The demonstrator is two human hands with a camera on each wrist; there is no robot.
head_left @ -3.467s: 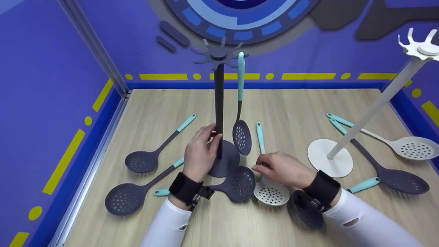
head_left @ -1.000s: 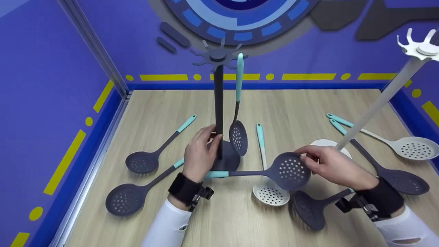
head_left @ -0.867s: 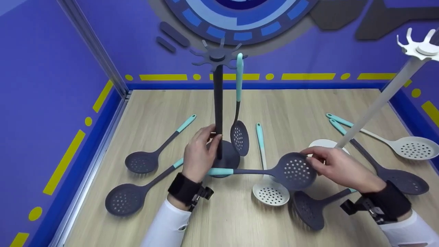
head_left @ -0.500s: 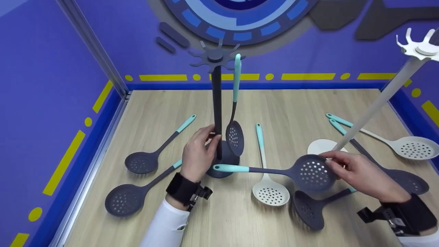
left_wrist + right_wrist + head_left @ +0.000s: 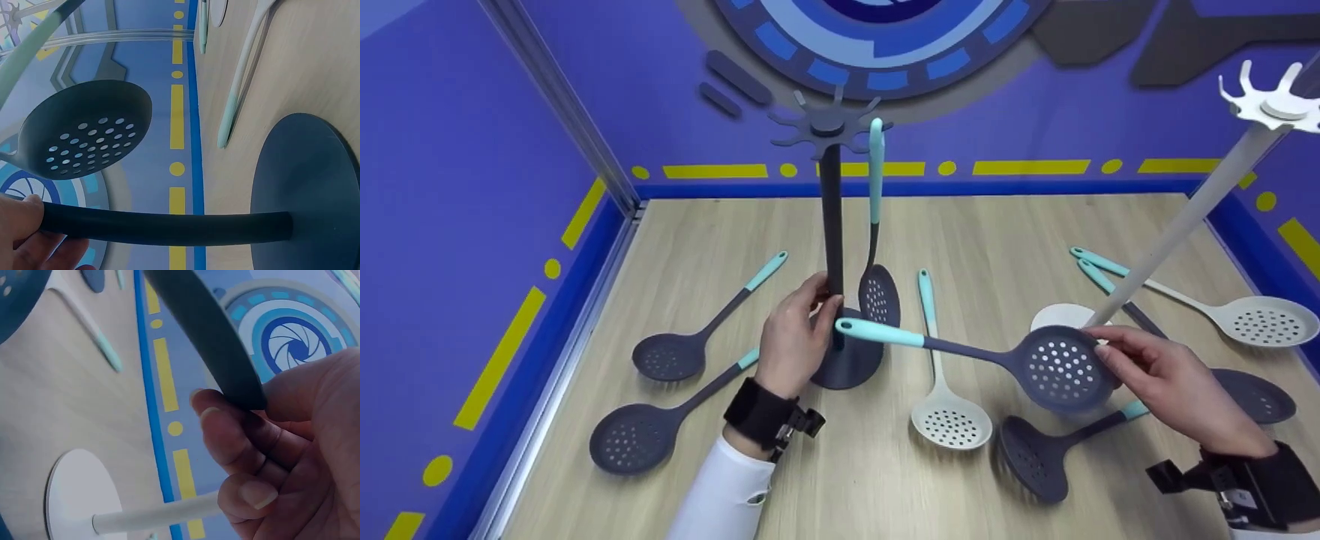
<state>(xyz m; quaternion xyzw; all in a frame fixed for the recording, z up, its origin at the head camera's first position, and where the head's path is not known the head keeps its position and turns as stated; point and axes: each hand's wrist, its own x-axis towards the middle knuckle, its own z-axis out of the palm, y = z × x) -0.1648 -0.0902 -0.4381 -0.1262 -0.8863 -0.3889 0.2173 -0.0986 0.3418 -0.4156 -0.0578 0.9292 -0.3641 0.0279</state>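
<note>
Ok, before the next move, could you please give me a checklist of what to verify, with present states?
1. Right hand pinching the held skimmer at its bowl rim: ok.
2. Left hand gripping the dark stand: ok.
3. Free hooks on that stand: ok, several.
4. Held skimmer's handle at hook height: not ok, well below.
5. Handle clear of left hand: cannot tell, very close in the head view.

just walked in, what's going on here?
A person's left hand grips the pole of the black stand. The right hand pinches a dark skimmer by the rim of its head, handle pointing toward that stand. A second skimmer hangs from one of the black stand's hooks. Six more utensils lie on the table, some near the white stand.
</note>
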